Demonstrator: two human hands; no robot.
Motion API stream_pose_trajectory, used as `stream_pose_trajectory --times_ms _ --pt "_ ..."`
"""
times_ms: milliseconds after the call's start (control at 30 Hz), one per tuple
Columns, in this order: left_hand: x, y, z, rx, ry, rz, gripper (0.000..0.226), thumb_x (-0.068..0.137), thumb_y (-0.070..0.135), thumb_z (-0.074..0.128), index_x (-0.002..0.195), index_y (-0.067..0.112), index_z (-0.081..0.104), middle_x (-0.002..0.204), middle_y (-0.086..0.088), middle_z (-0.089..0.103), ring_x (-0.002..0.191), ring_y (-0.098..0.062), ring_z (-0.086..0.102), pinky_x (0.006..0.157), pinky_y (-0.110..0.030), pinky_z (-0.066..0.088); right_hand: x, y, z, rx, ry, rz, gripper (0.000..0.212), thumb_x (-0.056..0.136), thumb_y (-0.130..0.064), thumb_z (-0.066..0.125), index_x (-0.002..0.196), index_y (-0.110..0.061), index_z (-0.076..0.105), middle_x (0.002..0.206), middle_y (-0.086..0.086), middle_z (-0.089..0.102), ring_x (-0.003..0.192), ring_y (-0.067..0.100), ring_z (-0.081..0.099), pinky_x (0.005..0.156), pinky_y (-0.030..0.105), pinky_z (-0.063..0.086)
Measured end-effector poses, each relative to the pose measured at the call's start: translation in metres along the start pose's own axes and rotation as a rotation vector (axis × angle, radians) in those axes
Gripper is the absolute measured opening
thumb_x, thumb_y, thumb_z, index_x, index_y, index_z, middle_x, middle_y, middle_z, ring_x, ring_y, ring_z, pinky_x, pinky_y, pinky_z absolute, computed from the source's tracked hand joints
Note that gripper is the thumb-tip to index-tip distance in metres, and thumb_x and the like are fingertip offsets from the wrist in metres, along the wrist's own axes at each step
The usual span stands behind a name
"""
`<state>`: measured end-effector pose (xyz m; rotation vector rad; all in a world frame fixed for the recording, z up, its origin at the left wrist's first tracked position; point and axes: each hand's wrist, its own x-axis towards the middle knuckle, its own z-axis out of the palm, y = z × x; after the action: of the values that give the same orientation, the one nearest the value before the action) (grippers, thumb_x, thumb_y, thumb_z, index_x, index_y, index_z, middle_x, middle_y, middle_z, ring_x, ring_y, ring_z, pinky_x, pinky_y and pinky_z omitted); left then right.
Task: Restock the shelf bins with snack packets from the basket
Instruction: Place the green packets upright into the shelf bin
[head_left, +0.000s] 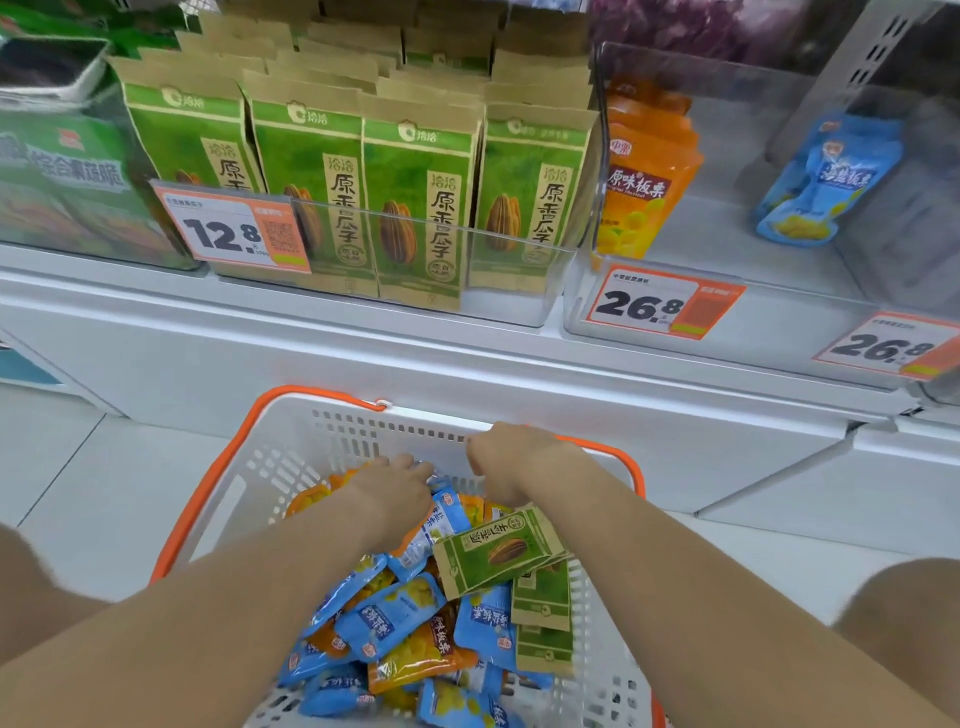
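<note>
packets (395, 618) heap in the basket (270, 467); left hand (395, 486) and right hand (511, 457) pick among them at its far wall, whether pinching hidden. next: lift one to its bin (722, 234).

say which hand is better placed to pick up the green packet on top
Probably the right hand: the green packet lies just beside its forearm, while the left hand is farther away.

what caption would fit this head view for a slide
Left hand and right hand reach into a white basket of blue, orange and green snack packets beneath partly filled shelf bins
</note>
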<state>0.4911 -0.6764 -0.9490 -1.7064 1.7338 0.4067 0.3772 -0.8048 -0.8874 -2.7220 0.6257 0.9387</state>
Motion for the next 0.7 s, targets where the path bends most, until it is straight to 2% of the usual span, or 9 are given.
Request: stream_pose_trajectory --times_ms 100,200,233,300,367,500,600,700 --pt "0.001 -0.003 -0.002 0.021 0.099 0.021 0.035 0.098 0.012 0.058 0.133 0.012 0.063 0.137 -0.009 0.046 0.123 -0.030 0.043 0.108 -0.046 0.042 -0.003 0.003 -0.004 0.018 -0.019 0.024 0.039 0.099 -0.012 0.055 0.138 -0.014 0.056 0.135 0.011 0.056 0.115 0.033 0.062 0.097 0.047 0.056" --pt "0.001 -0.003 -0.003 0.033 0.179 0.028 0.039 0.093 0.007 0.058 0.131 0.011 0.063 0.136 -0.009 0.044 0.129 -0.036 0.037 0.120 -0.055 0.027 -0.010 0.006 -0.009 0.051 -0.021 0.027 0.041 0.101 -0.017 0.055 0.142 -0.014 0.053 0.138 0.011 0.054 0.118 0.033 0.060 0.098 0.047 0.054" --pt "0.000 -0.002 -0.005 0.019 0.182 0.039 0.037 0.093 0.006 0.058 0.129 0.010 0.064 0.134 -0.009 0.044 0.127 -0.035 0.040 0.119 -0.053 0.030 -0.012 0.007 -0.010 0.057 -0.021 0.028 0.041 0.101 -0.018 0.055 0.142 -0.014 0.053 0.138 0.011 0.054 0.118 0.033 0.060 0.098 0.046 0.054" --pt "-0.004 -0.001 -0.015 -0.032 0.183 0.068 0.031 0.095 0.002 0.058 0.124 0.010 0.067 0.131 -0.008 0.048 0.116 -0.030 0.052 0.106 -0.044 0.045 -0.017 0.008 -0.012 0.059 -0.014 0.036 0.041 0.101 -0.018 0.056 0.142 -0.015 0.054 0.136 0.011 0.054 0.117 0.033 0.060 0.097 0.047 0.054" --pt "-0.008 0.000 -0.027 -0.104 0.209 0.062 0.035 0.093 -0.009 0.057 0.123 0.007 0.067 0.130 -0.010 0.052 0.112 -0.028 0.058 0.098 -0.040 0.052 -0.023 0.009 -0.012 0.054 -0.009 0.046 0.040 0.100 -0.018 0.056 0.140 -0.015 0.055 0.135 0.011 0.054 0.115 0.033 0.061 0.097 0.048 0.055" --pt "-0.013 -0.004 -0.044 -0.252 0.317 -0.033 0.042 0.084 -0.021 0.056 0.116 0.005 0.065 0.126 -0.011 0.054 0.109 -0.031 0.062 0.090 -0.042 0.054 -0.035 0.012 -0.012 0.029 0.009 0.062 0.038 0.099 -0.013 0.054 0.136 -0.015 0.059 0.134 0.011 0.056 0.114 0.033 0.062 0.094 0.046 0.056" --pt "-0.018 -0.005 -0.039 -0.380 0.365 -0.097 0.050 0.085 -0.018 0.055 0.125 0.013 0.059 0.126 -0.007 0.055 0.105 -0.031 0.063 0.083 -0.043 0.055 -0.050 0.014 -0.012 0.026 0.027 0.070 0.037 0.099 -0.011 0.052 0.134 -0.015 0.060 0.133 0.011 0.057 0.115 0.033 0.062 0.092 0.045 0.056" --pt "-0.017 0.001 -0.026 -0.389 0.296 -0.084 0.061 0.088 -0.014 0.054 0.137 0.022 0.052 0.128 -0.003 0.054 0.100 -0.030 0.064 0.073 -0.043 0.055 -0.062 0.015 -0.008 0.023 0.029 0.069 0.036 0.099 -0.011 0.052 0.134 -0.016 0.059 0.134 0.009 0.055 0.116 0.033 0.062 0.093 0.045 0.055"
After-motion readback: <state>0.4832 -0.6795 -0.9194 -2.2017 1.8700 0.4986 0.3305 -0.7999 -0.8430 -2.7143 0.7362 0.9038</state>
